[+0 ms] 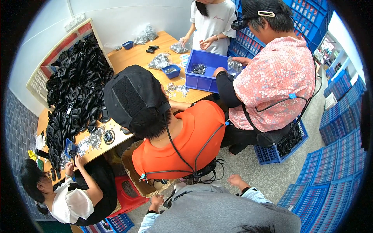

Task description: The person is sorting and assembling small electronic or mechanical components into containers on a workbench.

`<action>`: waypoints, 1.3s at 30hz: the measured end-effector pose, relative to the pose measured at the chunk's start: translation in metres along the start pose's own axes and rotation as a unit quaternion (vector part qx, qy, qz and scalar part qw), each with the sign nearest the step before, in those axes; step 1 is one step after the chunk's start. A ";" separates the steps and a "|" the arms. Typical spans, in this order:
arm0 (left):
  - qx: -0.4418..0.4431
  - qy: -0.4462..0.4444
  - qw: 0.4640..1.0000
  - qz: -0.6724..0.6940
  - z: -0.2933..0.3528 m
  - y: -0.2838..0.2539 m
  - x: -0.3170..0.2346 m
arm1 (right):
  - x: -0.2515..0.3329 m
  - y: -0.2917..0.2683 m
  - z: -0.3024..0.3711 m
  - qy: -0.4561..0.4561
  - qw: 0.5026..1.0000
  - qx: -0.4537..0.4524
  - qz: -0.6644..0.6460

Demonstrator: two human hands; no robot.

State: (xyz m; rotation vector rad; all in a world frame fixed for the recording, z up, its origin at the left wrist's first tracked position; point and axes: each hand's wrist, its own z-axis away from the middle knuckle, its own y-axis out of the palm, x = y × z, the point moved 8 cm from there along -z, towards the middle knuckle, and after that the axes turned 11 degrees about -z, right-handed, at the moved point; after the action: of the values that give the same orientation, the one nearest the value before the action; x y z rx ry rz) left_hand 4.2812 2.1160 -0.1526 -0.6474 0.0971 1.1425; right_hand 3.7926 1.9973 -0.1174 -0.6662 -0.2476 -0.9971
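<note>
Fingers of the right hand (237, 180) are hanging half open above the speckled floor (256, 173), grasping nothing that shows; whether those of the left hand (157, 200) are touching the cardboard box (145, 187) just beside them, I cannot tell. That box is standing low between a red stool (126, 198) and the co-worker in orange (186, 136), who is partly hiding it. Judging by its thin walls, it is probably offering little weight of its own, though its contents are not showing clearly. Its board is likely staying stiff along the folds but giving way at the frayed near edge, so two opposite upper rims are looking like the sounder hold; bare board is seldom being slippery or fragile. Black cables (217, 169) are trailing near the right hand.

Beyond, a wooden worktop (165, 40) is carrying a big heap of black parts (74, 85), scattered silvery pieces (91, 141) and a deep blue bin (200, 82). Three more co-workers are standing or sitting around it, one in a floral shirt (272, 81). Stacked blue crates (330, 167) are lining the right side, and grey brick-patterned wall (23, 120) is showing at the left.
</note>
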 end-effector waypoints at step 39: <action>0.008 -0.014 1.000 0.020 -0.012 0.003 0.018 | 0.006 0.006 0.010 0.002 1.000 -0.008 -0.021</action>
State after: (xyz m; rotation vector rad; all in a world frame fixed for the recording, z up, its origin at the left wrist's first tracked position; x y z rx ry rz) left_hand 4.2894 2.1252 -0.1708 -0.6179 0.0956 1.1888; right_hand 3.8013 2.0015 -0.1094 -0.6749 -0.2511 -1.0410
